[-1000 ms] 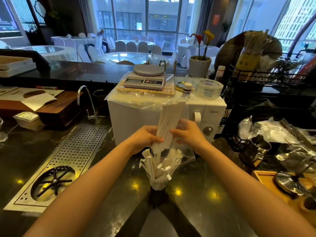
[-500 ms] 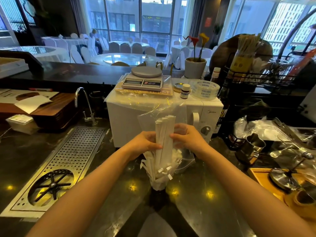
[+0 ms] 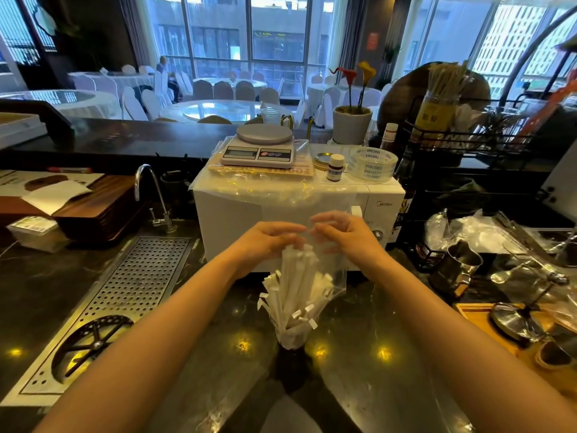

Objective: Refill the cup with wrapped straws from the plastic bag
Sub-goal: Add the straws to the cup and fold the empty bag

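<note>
Your two forearms reach in from the bottom edge over the dark, glossy counter (image 3: 199, 364), and right between them stands the cup (image 3: 292, 340), only its lower part showing under a packed fan of wrapped straws (image 3: 295, 295). The straws sit upright in it, the outer ones splaying out to either side, their paper tabs sticking off at angles. Just above their tips is your left hand (image 3: 265, 242), fingers curled and lightly bunched over the tallest wrappers, touching or nearly touching them; I cannot tell whether it actually pinches one. Your right hand (image 3: 346, 239) is level with it, just beside, fingers bent and loosely spread against the clear plastic bag (image 3: 334, 270), which hangs down the right side of the straw bundle and drapes up in front of that hand. Whether it really grips the film is not clear. So the straws lie below both hands, in the cup, not lifted. Off to your left lies the perforated metal drain tray (image 3: 137, 285) with a faucet (image 3: 153, 195) behind it. Straight beyond your hands stands the white microwave (image 3: 237, 214), with a kitchen scale (image 3: 259, 148) on top.
</note>
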